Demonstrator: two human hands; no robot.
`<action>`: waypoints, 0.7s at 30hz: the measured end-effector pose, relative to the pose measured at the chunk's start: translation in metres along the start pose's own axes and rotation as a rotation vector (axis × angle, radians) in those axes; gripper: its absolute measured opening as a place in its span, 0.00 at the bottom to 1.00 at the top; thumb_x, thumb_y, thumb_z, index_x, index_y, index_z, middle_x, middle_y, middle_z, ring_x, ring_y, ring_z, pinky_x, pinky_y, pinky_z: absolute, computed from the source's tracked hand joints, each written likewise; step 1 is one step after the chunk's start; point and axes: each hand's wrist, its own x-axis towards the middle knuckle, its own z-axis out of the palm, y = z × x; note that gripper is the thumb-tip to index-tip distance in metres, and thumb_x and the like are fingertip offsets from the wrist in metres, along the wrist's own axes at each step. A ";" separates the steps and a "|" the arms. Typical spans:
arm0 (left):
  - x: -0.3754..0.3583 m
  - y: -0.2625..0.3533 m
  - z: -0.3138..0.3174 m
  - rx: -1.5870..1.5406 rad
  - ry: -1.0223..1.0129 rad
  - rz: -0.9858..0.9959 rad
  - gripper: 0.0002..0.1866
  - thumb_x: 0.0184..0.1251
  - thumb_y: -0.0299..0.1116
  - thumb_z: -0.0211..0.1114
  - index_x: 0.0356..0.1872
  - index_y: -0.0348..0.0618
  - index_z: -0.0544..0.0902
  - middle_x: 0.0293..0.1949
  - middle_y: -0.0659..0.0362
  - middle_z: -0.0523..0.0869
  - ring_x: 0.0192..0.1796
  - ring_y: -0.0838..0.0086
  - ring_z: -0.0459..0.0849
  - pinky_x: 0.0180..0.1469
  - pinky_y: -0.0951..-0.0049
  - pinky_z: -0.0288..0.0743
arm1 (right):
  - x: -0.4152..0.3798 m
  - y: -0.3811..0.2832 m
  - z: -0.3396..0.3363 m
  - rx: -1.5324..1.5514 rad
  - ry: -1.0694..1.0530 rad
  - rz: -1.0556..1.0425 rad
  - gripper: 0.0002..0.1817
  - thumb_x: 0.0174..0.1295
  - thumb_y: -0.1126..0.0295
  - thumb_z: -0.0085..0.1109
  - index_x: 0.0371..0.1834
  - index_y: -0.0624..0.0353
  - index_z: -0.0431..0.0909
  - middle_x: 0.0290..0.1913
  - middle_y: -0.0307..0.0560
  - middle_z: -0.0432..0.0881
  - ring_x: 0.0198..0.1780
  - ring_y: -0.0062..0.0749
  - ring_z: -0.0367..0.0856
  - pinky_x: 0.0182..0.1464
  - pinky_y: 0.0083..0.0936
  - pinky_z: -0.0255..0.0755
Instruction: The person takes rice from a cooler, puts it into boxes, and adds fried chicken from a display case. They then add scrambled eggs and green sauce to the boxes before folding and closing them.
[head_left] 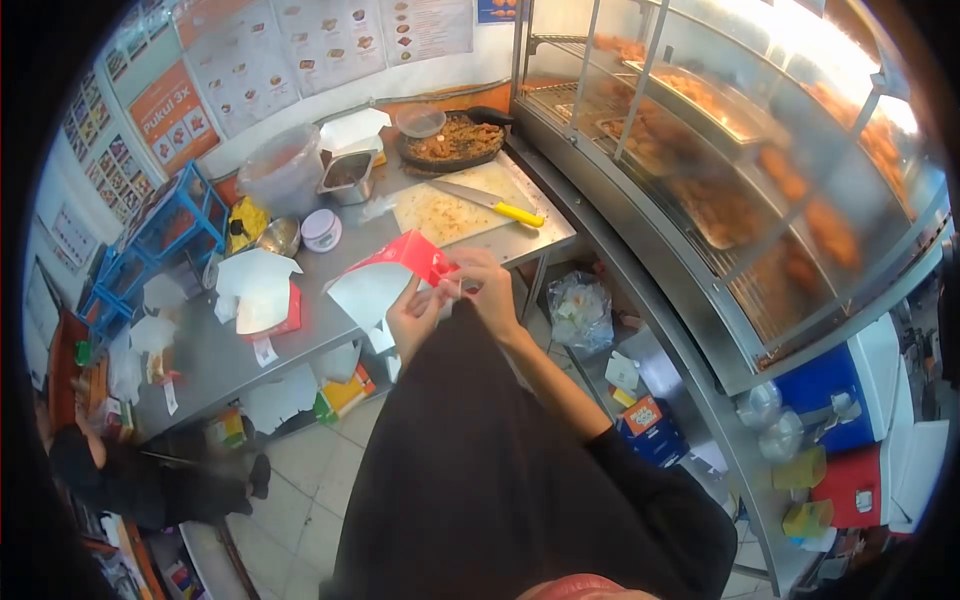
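A red and white paper food box [420, 252] is at the table's front edge, with its white flaps spread to the left. My left hand [414, 318] is closed at the near edge of this box. On the red side, my right hand [485, 285] has its fingers pinched close to the left fingertips. A small pale bit shows between the fingers, too small to name. Beyond the box, a yellow-handled knife [490, 202] lies on a worn white cutting board [450, 212].
Another open food box [262, 295] stands left on the steel table [325, 345]. Behind are a metal container [350, 178], a white round tub [321, 230] and a dark pan [455, 140] of food. A glass display case [690, 170] of fried food flanks the right; a person [140, 470] is lower left.
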 end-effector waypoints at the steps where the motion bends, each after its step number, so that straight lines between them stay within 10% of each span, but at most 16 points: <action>1: -0.007 0.003 0.018 0.114 -0.028 0.170 0.28 0.66 0.20 0.64 0.67 0.26 0.68 0.43 0.46 0.87 0.45 0.71 0.87 0.48 0.78 0.80 | -0.001 -0.001 -0.003 -0.004 -0.004 0.005 0.20 0.46 0.79 0.74 0.45 0.61 0.86 0.50 0.49 0.85 0.55 0.39 0.82 0.51 0.32 0.80; 6: 0.015 -0.049 -0.016 0.274 -0.468 0.208 0.29 0.75 0.36 0.60 0.70 0.31 0.65 0.62 0.43 0.78 0.63 0.61 0.79 0.64 0.58 0.75 | -0.028 0.023 -0.045 0.136 -0.185 0.534 0.37 0.48 0.85 0.70 0.66 0.62 0.70 0.62 0.49 0.77 0.59 0.29 0.78 0.54 0.28 0.83; 8: 0.036 -0.051 -0.051 -0.532 -0.234 -0.160 0.35 0.74 0.46 0.59 0.71 0.31 0.64 0.65 0.44 0.75 0.64 0.58 0.79 0.65 0.57 0.73 | -0.038 -0.002 -0.076 0.189 -0.161 0.455 0.36 0.46 0.83 0.71 0.63 0.63 0.72 0.63 0.51 0.75 0.62 0.36 0.78 0.58 0.32 0.80; 10: 0.033 0.017 -0.063 -0.619 -0.696 -0.714 0.36 0.73 0.56 0.56 0.70 0.35 0.66 0.65 0.44 0.75 0.65 0.56 0.78 0.66 0.52 0.71 | -0.052 -0.013 -0.110 -0.202 -0.425 -0.294 0.38 0.42 0.79 0.75 0.63 0.63 0.72 0.65 0.52 0.74 0.64 0.45 0.76 0.63 0.39 0.76; 13: -0.020 0.030 -0.034 -0.306 -0.508 -0.184 0.32 0.72 0.54 0.60 0.65 0.37 0.71 0.63 0.46 0.77 0.63 0.59 0.79 0.64 0.53 0.75 | -0.070 -0.013 -0.122 -0.365 -0.462 -0.293 0.42 0.38 0.73 0.78 0.63 0.60 0.71 0.67 0.54 0.71 0.68 0.50 0.71 0.67 0.47 0.69; 16: -0.054 0.021 0.002 -0.367 -0.232 -0.217 0.26 0.72 0.46 0.63 0.62 0.38 0.73 0.58 0.50 0.82 0.58 0.64 0.83 0.59 0.59 0.80 | -0.063 -0.062 -0.113 -0.164 -0.555 -0.089 0.43 0.39 0.70 0.80 0.64 0.57 0.69 0.69 0.54 0.68 0.70 0.46 0.69 0.69 0.51 0.66; 21: -0.085 -0.020 0.023 -0.349 -0.159 -0.095 0.13 0.75 0.34 0.60 0.55 0.41 0.78 0.47 0.60 0.87 0.49 0.75 0.87 0.51 0.73 0.83 | -0.099 -0.061 -0.048 -0.148 -0.091 -0.372 0.30 0.38 0.71 0.82 0.44 0.58 0.74 0.68 0.61 0.67 0.63 0.54 0.76 0.67 0.53 0.69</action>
